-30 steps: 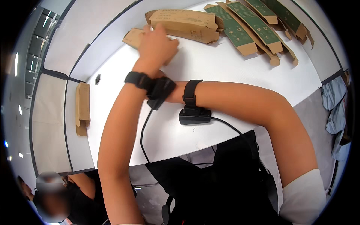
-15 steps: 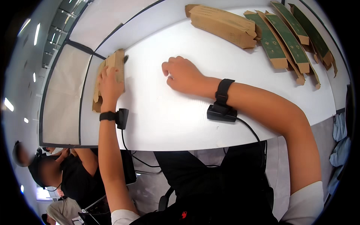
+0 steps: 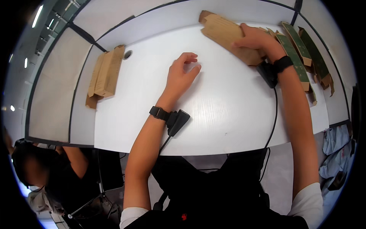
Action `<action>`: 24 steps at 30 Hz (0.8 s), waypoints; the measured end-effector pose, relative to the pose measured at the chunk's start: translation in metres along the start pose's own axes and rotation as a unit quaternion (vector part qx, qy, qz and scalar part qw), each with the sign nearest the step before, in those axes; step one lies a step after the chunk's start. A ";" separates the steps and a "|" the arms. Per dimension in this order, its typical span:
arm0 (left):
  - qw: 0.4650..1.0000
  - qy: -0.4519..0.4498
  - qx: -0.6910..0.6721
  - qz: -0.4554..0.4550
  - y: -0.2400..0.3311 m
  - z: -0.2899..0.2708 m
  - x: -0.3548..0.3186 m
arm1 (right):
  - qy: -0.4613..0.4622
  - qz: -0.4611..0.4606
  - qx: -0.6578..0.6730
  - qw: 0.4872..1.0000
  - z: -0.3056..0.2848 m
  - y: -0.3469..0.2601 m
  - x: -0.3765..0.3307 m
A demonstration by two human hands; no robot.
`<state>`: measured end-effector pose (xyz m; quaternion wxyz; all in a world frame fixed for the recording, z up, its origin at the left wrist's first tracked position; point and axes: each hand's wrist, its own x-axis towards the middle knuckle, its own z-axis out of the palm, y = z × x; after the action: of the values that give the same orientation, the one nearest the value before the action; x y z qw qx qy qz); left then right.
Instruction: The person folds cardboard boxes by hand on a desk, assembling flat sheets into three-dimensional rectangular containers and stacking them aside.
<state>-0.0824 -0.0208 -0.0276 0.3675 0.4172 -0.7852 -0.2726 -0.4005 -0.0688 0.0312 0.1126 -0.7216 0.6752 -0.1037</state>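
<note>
At the far right of centre lies a long brown cardboard box (image 3: 225, 33) with open end flaps. My right hand (image 3: 257, 40) grips it near its right end, thumb on the near side and fingers over the far side. My left hand (image 3: 182, 74) is above the middle of the white table, fingers curved and apart from the thumb, holding nothing. Brown cardboard boxes (image 3: 108, 74) lie side by side at the table's left edge, clear of both hands. Each wrist wears a black strap with a small device.
Several long green-and-brown cartons (image 3: 297, 44) lie along the right side, partly behind my right hand and wrist. White partitions (image 3: 152, 24) border the white table (image 3: 213, 118). A round cable hole (image 3: 128, 55) is near the left boxes. Cables hang from both wrist devices; another person (image 3: 49, 171) sits at lower left.
My left hand has left the boxes at the left and moved right to the table's middle. My right hand has reached far right and taken hold of the long brown box.
</note>
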 end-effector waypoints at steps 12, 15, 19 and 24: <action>0.960 0.025 -0.276 0.032 0.004 -0.008 -0.010 | -0.131 -0.042 0.571 0.809 0.063 -0.142 -0.057; 0.972 0.009 -0.218 0.085 0.014 -0.012 -0.013 | -0.153 -0.032 0.628 0.762 0.065 -0.144 -0.057; 0.979 0.000 -0.161 0.124 0.008 -0.011 -0.012 | -0.183 -0.040 0.684 0.705 0.082 -0.132 -0.050; 0.980 0.041 -0.146 0.126 0.012 -0.015 -0.016 | -0.099 -0.058 0.739 0.663 0.089 -0.130 -0.049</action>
<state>-0.0691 -0.0026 -0.0158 0.4876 0.2677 -0.7677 -0.3181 -0.2532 -0.0097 -0.0139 0.6690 -0.4451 0.3178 -0.5032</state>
